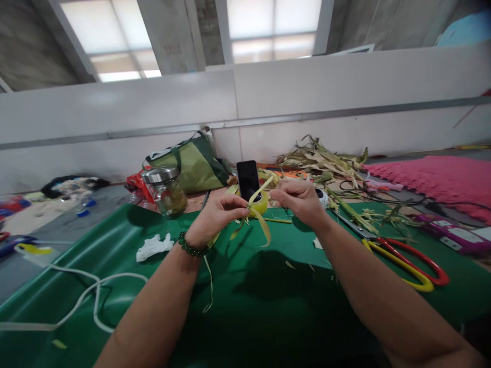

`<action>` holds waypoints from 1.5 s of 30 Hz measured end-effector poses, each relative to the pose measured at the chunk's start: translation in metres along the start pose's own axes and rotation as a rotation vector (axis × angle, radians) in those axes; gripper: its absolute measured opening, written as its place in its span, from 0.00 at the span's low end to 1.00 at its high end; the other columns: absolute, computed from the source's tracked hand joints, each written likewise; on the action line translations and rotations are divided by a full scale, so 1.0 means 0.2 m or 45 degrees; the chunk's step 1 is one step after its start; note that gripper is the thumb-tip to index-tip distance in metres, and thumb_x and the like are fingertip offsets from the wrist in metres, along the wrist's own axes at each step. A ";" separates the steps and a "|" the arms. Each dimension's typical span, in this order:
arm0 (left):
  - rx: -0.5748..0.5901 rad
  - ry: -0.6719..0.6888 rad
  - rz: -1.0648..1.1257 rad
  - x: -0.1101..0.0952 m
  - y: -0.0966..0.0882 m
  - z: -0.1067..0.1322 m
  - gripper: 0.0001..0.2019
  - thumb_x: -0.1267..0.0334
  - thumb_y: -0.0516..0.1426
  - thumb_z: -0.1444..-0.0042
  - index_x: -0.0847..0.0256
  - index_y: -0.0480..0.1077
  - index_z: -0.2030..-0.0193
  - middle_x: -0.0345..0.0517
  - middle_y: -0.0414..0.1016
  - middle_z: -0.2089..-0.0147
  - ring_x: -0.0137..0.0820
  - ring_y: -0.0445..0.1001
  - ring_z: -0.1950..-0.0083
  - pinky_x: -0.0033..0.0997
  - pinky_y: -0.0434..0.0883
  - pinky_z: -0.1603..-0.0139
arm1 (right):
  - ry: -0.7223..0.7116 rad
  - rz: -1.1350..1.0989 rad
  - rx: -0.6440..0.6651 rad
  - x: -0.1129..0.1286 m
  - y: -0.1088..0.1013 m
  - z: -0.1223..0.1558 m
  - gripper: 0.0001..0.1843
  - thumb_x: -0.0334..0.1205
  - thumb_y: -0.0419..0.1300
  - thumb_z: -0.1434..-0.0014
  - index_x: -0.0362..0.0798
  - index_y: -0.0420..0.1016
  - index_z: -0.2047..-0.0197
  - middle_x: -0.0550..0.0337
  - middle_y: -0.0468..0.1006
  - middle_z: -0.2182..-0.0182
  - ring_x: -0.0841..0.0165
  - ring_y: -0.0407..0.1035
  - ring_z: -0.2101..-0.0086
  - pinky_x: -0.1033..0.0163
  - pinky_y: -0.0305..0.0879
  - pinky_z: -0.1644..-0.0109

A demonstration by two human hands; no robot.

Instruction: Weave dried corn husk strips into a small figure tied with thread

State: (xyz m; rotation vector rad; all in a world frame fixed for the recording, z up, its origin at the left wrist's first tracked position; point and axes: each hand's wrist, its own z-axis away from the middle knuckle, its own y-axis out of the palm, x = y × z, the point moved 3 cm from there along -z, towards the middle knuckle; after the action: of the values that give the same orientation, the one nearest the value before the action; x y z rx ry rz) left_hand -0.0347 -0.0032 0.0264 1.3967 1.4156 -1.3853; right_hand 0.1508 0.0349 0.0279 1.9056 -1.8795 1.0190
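Note:
My left hand (226, 210), with a dark green bead bracelet on the wrist, pinches a bundle of pale yellow-green husk strips (264, 230) between thumb and fingertips. The strips fan out, some upward and some hanging down. To their right, my right hand (297, 199) is closed in a pinch at about the same height; whatever lies in its fingertips is too small to make out. Just behind the strips is a yellow round object (261, 203), partly hidden. A black phone (248, 179) stands upright behind it.
On the green mat (245, 317) lie large scissors (402, 258) with red and yellow handles, a crumpled white tissue (154, 248) and a white cord (97, 286). Farther back are a lidded glass jar (165, 191), a green bag (195, 163), dried husks (322, 158) and pink fabric (433, 181).

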 end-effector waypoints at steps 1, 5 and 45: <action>-0.021 0.007 0.020 0.00 0.00 0.00 0.10 0.63 0.67 0.60 0.64 0.75 0.71 0.43 0.77 0.71 0.29 0.73 0.68 0.29 0.70 0.63 | 0.053 -0.034 0.110 0.00 0.01 0.00 0.16 0.46 0.63 0.47 0.46 0.71 0.80 0.64 0.68 0.83 0.74 0.60 0.79 0.66 0.58 0.74; -0.059 0.058 0.055 -0.03 0.00 0.01 0.10 0.64 0.68 0.63 0.64 0.73 0.73 0.40 0.75 0.73 0.27 0.72 0.70 0.28 0.69 0.65 | 0.124 -0.105 0.362 0.00 0.09 0.02 0.10 0.43 0.63 0.49 0.44 0.78 0.69 0.59 0.77 0.73 0.72 0.69 0.73 0.67 0.64 0.70; 0.027 -0.037 -0.025 -0.01 0.01 0.00 0.12 0.61 0.68 0.63 0.65 0.76 0.72 0.45 0.78 0.71 0.30 0.74 0.68 0.31 0.70 0.61 | -0.559 0.819 0.346 0.08 0.12 0.08 0.16 0.39 0.48 0.33 0.46 0.75 0.65 0.55 0.78 0.71 0.69 0.70 0.70 0.66 0.61 0.66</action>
State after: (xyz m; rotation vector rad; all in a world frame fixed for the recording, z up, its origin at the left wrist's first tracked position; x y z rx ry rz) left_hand -0.0318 -0.0036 0.0269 1.3737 1.4030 -1.4319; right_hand 0.1316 0.0087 0.0201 1.8002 -2.8582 1.1341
